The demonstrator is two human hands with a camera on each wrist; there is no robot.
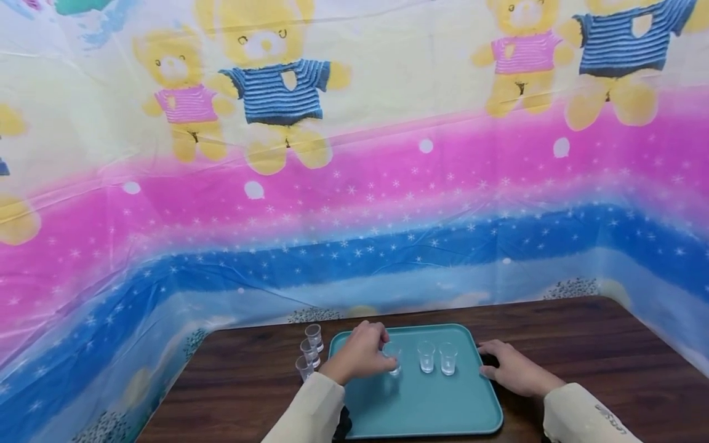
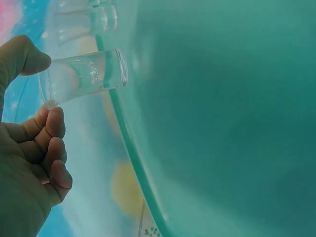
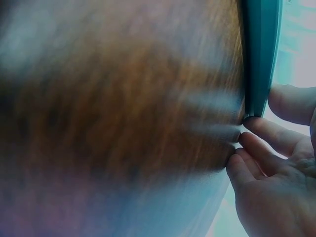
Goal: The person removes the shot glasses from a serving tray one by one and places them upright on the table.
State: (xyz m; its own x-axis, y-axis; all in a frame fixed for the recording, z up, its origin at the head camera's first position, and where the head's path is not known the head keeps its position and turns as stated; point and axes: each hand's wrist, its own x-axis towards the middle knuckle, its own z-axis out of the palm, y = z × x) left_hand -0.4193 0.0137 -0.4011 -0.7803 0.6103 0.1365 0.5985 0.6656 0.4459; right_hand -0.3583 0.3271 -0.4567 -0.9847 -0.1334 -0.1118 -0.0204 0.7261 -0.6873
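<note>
Your left hand [image 1: 359,355] is pinching a small clear cup [image 1: 392,357] between thumb and forefinger, with the other fingers curled in beneath it. The left wrist view is showing this plainly: the thumb is sitting on one side of the cup [image 2: 84,76] and the forefinger on the other. The cup is sitting over the far left part of a teal tray [image 1: 421,406]; whether its base is touching the tray I cannot tell.

Your right hand [image 1: 512,369] is resting at the tray's right edge, its fingers nearly straight. In the right wrist view the fingertips [image 3: 247,143] are touching the rim of the tray [image 3: 260,54] where it is meeting the brown table [image 3: 123,98], and the hand is holding nothing.

Two more clear cups [image 1: 426,357] [image 1: 447,359] are standing upright on the tray, side by side, just right of the one you are pinching. Three further cups [image 1: 310,352] are standing in a close row on the table [image 1: 581,332], just off the tray's far left corner. A sheet printed with bears [image 1: 277,92] is hanging behind the table.
</note>
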